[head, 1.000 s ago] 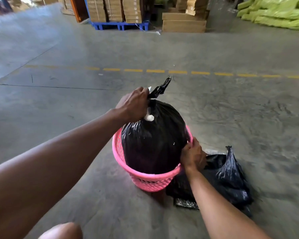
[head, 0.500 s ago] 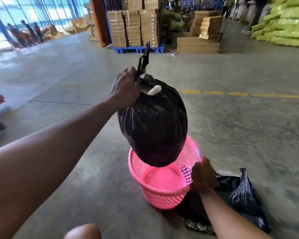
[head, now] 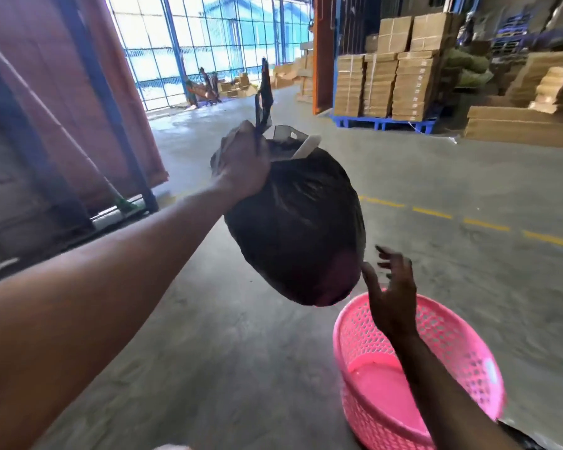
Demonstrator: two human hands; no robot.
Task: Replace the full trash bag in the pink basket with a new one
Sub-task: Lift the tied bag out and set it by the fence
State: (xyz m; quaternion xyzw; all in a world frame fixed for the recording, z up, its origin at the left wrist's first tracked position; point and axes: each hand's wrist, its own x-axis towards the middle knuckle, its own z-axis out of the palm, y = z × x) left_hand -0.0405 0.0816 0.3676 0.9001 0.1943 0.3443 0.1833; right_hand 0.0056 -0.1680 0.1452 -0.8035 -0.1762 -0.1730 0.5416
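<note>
Warehouse concrete floor (head: 241,368): left hand (head: 244,164) clenches bulging black plastic trash bag (head: 299,228) above empty pink perforated plastic basket (head: 468,362); right hand (head: 394,300) released. Carry clear, set aside upright.

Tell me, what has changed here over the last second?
The left hand lifted the full black bag out of the pink basket and swung it up and leftward. The right hand let go of the basket's rim and now hangs open above it. The left grip on the bag's neck is unchanged.

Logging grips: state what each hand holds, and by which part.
Left hand grips the full black trash bag by its gathered neck. Right hand is open, holding nothing.
</note>
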